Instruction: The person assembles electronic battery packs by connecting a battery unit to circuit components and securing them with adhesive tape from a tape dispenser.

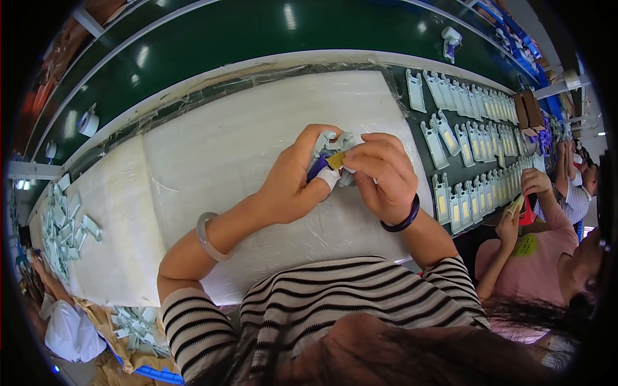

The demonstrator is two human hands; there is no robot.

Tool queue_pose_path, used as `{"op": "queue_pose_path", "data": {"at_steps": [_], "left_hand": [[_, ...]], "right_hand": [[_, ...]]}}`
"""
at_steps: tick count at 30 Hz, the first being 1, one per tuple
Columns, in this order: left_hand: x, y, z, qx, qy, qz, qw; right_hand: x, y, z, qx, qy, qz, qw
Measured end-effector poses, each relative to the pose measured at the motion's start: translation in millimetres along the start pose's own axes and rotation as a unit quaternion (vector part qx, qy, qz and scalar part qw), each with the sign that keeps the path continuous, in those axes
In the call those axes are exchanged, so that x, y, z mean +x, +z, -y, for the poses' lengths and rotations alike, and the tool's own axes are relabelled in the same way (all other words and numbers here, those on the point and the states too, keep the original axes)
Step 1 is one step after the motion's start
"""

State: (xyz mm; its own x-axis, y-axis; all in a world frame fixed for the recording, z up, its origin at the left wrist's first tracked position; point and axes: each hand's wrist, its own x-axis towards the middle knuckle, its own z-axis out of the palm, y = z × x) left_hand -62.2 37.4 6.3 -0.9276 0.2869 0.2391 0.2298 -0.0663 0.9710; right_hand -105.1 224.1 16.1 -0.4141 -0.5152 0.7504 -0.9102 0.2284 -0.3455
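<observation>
Above the white-covered table (212, 138), my left hand (290, 183) is closed around a pale grey-green plastic housing (327, 140). A purple piece (317, 167) shows between its thumb and fingers, and white tape (331, 177) wraps the thumb tip. My right hand (386, 174) pinches a small gold-yellow flat piece (335, 161) against the housing. Fingers hide most of the housing, so I cannot tell whether the gold piece is attached to it.
Rows of pale green housings with yellow panels (473, 145) stand at the right. Loose pale green parts (61, 222) are heaped far left; more fill a paper-lined box (138, 331) below. A co-worker in pink (537, 257) works at right. A green surface (257, 38) runs behind.
</observation>
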Motion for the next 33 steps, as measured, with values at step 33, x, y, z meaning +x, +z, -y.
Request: {"op": "queue_pose_path", "data": {"at_steps": [33], "left_hand": [[-1.2, -1.0, -7.1, 0.054, -0.046, 0.01, 0.997]], "right_hand": [[1.0, 3.4, 2.4, 0.019, 0.052, 0.012, 0.998]]}}
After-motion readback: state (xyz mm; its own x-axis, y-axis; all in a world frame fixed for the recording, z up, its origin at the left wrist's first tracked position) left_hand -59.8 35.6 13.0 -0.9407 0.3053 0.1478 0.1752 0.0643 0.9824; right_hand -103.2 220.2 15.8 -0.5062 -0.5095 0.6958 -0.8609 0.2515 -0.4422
